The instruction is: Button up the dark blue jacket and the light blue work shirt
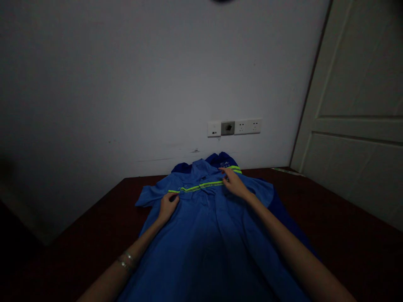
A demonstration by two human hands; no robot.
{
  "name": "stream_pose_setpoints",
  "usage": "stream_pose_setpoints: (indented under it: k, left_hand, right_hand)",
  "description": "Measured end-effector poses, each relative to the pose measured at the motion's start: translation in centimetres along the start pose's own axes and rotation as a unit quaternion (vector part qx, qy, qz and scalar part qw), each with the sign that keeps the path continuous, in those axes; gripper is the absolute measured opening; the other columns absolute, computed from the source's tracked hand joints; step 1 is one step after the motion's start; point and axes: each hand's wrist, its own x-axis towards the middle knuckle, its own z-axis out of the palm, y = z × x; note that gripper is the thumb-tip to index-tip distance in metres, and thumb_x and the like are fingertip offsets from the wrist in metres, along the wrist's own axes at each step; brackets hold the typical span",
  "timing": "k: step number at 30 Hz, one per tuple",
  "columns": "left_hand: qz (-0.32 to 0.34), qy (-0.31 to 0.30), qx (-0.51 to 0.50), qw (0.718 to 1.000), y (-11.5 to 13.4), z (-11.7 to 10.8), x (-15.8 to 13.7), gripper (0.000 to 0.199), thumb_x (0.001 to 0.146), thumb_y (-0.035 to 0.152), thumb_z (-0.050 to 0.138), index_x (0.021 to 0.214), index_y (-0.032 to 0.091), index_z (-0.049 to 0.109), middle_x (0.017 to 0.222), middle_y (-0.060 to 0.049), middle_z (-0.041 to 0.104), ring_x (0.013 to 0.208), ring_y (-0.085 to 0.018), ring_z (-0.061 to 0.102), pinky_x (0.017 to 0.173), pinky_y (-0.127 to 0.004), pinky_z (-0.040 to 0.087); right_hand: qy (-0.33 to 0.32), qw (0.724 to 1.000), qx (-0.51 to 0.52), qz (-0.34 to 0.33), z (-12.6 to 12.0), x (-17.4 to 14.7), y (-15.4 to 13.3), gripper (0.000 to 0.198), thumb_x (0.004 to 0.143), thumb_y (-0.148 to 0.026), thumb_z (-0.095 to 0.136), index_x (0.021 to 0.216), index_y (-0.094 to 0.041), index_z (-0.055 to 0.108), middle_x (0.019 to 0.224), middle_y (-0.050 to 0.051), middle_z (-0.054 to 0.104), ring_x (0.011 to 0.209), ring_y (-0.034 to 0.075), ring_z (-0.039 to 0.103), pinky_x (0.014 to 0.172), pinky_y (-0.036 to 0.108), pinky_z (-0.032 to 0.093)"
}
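A light blue short-sleeved work shirt (192, 226) lies spread front up, collar toward the wall, with a yellow-green and grey stripe across its chest. My left hand (168, 208) is at the left end of that stripe, thumb and forefinger closed in a pinch on the cloth. On the right chest, near the stripe's other end, rests my right hand (234, 184); its forefinger and thumb are apart. Beneath the shirt is a darker blue garment (220, 159) with yellow-green bands, showing behind the collar and along the right side.
The garments lie on a dark reddish-brown table (103, 218) against a pale wall (126, 84). Sockets (247, 126) are set in the wall just above the collar. A panelled door (355, 126) stands at the right. The light is dim.
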Motion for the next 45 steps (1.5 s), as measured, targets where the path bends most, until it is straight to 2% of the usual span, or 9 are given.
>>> stream_pose_setpoints:
  k: [6,11,14,19,25,31,38,42,45]
  left_hand:
    - [0.105,0.005,0.076,0.992,4.1,-0.3,-0.2,0.018,0.075,0.027,0.052,0.084,0.018,0.065,0.087,-0.005,0.063,0.088,-0.020,0.056,0.084,-0.034,0.043]
    - [0.150,-0.205,0.133,0.958,9.0,2.3,-2.2,0.015,0.073,0.027,0.055,0.074,0.019,0.068,0.082,-0.006,0.065,0.083,-0.020,0.057,0.077,-0.031,0.042]
    - [0.132,-0.269,0.196,0.934,10.4,3.9,-3.9,0.016,0.070,0.032,0.059,0.071,0.019,0.068,0.076,-0.007,0.066,0.077,-0.022,0.058,0.067,-0.029,0.041]
    - [0.107,-0.268,0.252,0.924,10.8,4.7,-5.0,0.013,0.069,0.029,0.059,0.068,0.018,0.067,0.075,-0.008,0.066,0.076,-0.023,0.060,0.062,-0.027,0.040]
    - [0.004,-0.324,0.224,0.919,11.7,4.4,-5.0,0.014,0.067,0.020,0.054,0.069,0.016,0.067,0.072,-0.004,0.067,0.067,-0.016,0.060,0.057,-0.022,0.037]
    - [0.003,-0.334,0.234,0.913,12.5,3.5,-5.4,0.013,0.063,0.019,0.052,0.065,0.017,0.065,0.069,-0.003,0.066,0.065,-0.015,0.059,0.056,-0.022,0.036]
    - [0.030,-0.366,0.254,0.895,13.1,2.4,-5.7,0.008,0.057,0.018,0.056,0.059,0.018,0.064,0.063,-0.002,0.065,0.063,-0.017,0.059,0.054,-0.023,0.034]
    - [0.011,-0.341,0.213,0.916,13.3,2.6,-4.6,0.012,0.064,0.023,0.054,0.059,0.017,0.064,0.061,-0.003,0.063,0.058,-0.016,0.057,0.051,-0.023,0.033]
    - [0.055,-0.280,0.160,0.945,13.6,3.2,-3.0,0.018,0.070,0.025,0.051,0.063,0.015,0.065,0.063,-0.003,0.062,0.060,-0.016,0.056,0.055,-0.023,0.037]
  right_hand:
    - [-0.049,0.999,-0.009,0.012,-0.6,0.1,0.3,0.034,0.073,-0.006,0.044,0.101,-0.016,0.059,0.096,0.007,0.057,0.083,0.015,0.054,0.080,0.031,0.043]
    - [-0.092,0.995,-0.040,0.015,-0.7,0.1,0.7,0.029,0.072,-0.006,0.045,0.094,-0.017,0.062,0.094,0.006,0.060,0.084,0.015,0.055,0.079,0.028,0.042]
    - [-0.111,0.991,-0.072,0.015,-0.6,0.0,1.0,0.028,0.072,-0.007,0.046,0.092,-0.017,0.063,0.093,0.006,0.061,0.085,0.016,0.056,0.079,0.027,0.042]
    - [-0.170,0.975,-0.139,0.020,-0.4,-0.5,1.3,0.026,0.071,-0.006,0.048,0.087,-0.017,0.065,0.092,0.006,0.063,0.088,0.018,0.057,0.078,0.026,0.041]
    - [-0.246,0.943,-0.222,0.021,-0.1,-1.4,1.3,0.029,0.070,-0.009,0.050,0.095,-0.017,0.063,0.098,0.008,0.063,0.093,0.019,0.057,0.077,0.024,0.040]
    - [-0.271,0.931,-0.246,0.003,0.8,-2.0,2.0,0.027,0.068,-0.012,0.055,0.093,-0.016,0.065,0.099,0.010,0.063,0.098,0.023,0.053,0.082,0.029,0.037]
    - [-0.224,0.939,-0.261,0.006,1.4,-2.6,2.5,0.024,0.078,-0.015,0.048,0.096,-0.016,0.064,0.098,0.009,0.064,0.101,0.022,0.053,0.088,0.032,0.033]
    - [-0.167,0.970,-0.165,0.060,1.1,-2.3,2.8,0.028,0.081,-0.018,0.045,0.103,-0.017,0.062,0.099,0.007,0.065,0.094,0.018,0.057,0.084,0.027,0.038]
    - [-0.118,0.986,-0.081,0.088,0.8,-1.9,2.8,0.031,0.081,-0.020,0.045,0.107,-0.016,0.060,0.095,0.006,0.066,0.086,0.017,0.060,0.079,0.026,0.041]
